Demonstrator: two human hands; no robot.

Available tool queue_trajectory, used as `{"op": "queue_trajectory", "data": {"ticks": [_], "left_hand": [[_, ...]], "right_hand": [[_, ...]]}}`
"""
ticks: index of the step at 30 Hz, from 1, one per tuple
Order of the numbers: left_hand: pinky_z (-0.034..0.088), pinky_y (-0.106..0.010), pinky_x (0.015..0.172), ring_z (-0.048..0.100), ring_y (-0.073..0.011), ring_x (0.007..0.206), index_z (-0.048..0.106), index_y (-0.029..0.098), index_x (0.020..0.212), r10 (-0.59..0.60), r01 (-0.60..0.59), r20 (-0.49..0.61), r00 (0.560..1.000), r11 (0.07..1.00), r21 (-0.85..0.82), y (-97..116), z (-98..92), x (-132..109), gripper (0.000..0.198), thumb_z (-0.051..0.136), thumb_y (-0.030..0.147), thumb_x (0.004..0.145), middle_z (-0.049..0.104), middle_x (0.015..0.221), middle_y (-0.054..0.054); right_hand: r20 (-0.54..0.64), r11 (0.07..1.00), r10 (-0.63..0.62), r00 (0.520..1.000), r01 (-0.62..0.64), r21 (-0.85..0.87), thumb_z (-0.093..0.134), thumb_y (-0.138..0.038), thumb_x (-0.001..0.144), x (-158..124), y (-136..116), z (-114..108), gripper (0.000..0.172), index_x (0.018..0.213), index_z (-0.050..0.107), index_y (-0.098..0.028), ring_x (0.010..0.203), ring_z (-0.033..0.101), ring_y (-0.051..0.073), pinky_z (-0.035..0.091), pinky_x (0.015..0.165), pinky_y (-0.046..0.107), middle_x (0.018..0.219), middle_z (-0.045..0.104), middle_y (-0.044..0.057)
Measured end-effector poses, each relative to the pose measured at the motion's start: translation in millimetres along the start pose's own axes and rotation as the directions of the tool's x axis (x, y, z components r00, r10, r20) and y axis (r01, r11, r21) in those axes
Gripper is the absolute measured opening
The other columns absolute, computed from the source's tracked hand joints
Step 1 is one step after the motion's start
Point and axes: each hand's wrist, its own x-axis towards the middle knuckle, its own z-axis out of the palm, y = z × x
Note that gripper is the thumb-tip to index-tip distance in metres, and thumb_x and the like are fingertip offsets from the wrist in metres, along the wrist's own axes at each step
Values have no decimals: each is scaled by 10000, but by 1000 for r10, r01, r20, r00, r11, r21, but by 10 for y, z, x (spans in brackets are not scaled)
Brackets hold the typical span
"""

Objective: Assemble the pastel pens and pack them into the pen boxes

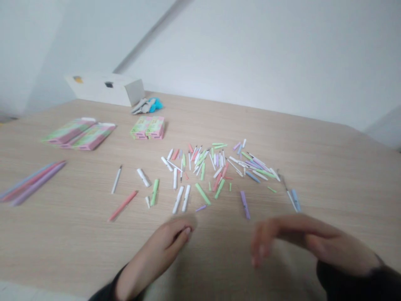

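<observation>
Three long sticks [39, 181] lie at the left on the table [344, 175]. The left hand [169, 238] is curled up small; I can't tell if it holds anything. Pen bits [217, 172] lie messily in the middle, farther away. The right hand [302, 228] is bent, thumb apart from fingers, near a blue piece [295, 200].

Pen pcs [203, 171] look smooth plast., tbl [282, 133] matt wood.
</observation>
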Motion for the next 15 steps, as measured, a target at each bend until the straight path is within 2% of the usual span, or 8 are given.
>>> {"op": "queue_trajectory", "data": {"ticks": [1,2,4,6,9,12,15], "left_hand": [[486,-314,842,646,-215,896,664,191,913,3,-3,-4,1000,1000,1,-8,5,-3,329,399,356,1017,708,917,-57],[489,-317,855,652,-219,916,677,195,935,4,-4,-9,1000,1000,-2,-14,7,-6,323,404,348,1015,720,942,-59],[488,-322,885,660,-223,955,692,200,973,4,-4,-18,1000,1000,-15,-16,4,-11,317,408,334,1014,734,991,-60],[484,-329,903,660,-228,985,696,200,994,-6,5,-27,1000,1000,-24,-9,-9,-18,315,407,324,1015,736,1022,-65],[482,-340,897,657,-234,990,689,199,987,-33,32,-43,999,999,-26,8,-38,-39,311,403,315,1018,728,1019,-69],[480,-338,876,658,-233,971,674,203,958,-45,43,-58,997,999,-27,22,-59,-62,296,402,303,1018,725,993,-66],[480,-337,856,660,-238,961,660,204,935,-59,58,-78,995,998,-9,23,-52,-75,280,408,299,1013,723,985,-71]], "right_hand": [[77,999,30,997,-33,43,411,-667,984,241,-23,-88,531,1091,753,-275,982,738,232,557,881,349,1015,781,90],[106,999,40,994,-43,29,515,-538,992,498,-27,-156,368,1103,739,-268,987,732,211,552,883,329,1034,777,71],[48,995,64,997,-60,-79,584,-348,965,1048,27,-240,218,1075,727,-226,920,722,187,550,842,309,987,769,53],[-37,983,63,997,-69,-173,564,-228,940,1626,145,-277,211,1069,722,-177,823,714,162,550,766,283,959,770,56],[-133,896,-34,991,-28,-443,515,-38,867,2440,367,-290,323,1082,743,-116,899,701,139,527,823,250,1101,767,93],[-101,862,-37,994,-19,-507,492,-9,823,3041,573,-276,380,1072,770,-82,729,666,131,514,726,252,1027,772,105],[-19,843,-44,999,26,-538,547,-45,776,3376,752,-238,350,991,813,-119,642,625,133,481,658,255,914,778,70]]}}
